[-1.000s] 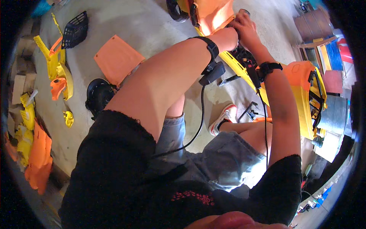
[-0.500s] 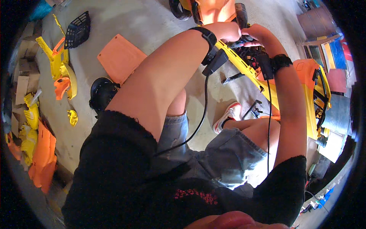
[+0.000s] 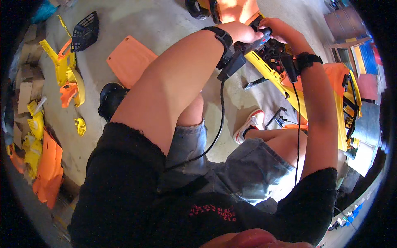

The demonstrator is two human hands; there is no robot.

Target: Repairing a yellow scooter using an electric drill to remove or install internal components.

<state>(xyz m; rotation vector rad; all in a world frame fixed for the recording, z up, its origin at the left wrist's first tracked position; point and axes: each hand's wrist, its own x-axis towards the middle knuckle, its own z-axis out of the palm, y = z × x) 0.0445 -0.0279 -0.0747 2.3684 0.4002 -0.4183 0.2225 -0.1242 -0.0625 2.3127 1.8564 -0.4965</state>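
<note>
A yellow and orange scooter-like vehicle (image 3: 271, 73) stands in front of me to the right, its dark wiring and inner parts (image 3: 273, 53) exposed. Between my hands is a black elongated part with a red spot like a button (image 3: 264, 38); it looks like a handlebar switch housing. My left hand (image 3: 245, 34) has its fingers closed on the near side of this part. My right hand (image 3: 278, 29) curls over its far end, fingers bent, some of them hidden. Whether the part is still joined to the vehicle cannot be seen.
An orange panel (image 3: 129, 60), a black basket (image 3: 85, 31) and yellow trim pieces (image 3: 75, 84) lie on the floor to the left. More orange panels (image 3: 49, 169) lean at the far left. Cables (image 3: 221, 120) hang from both wrists. A black round object (image 3: 111, 101) sits behind my left arm.
The black part with the red spot has come into sight between my hands. My right hand has shifted slightly up and left. The vehicle's orange front section appears turned.
</note>
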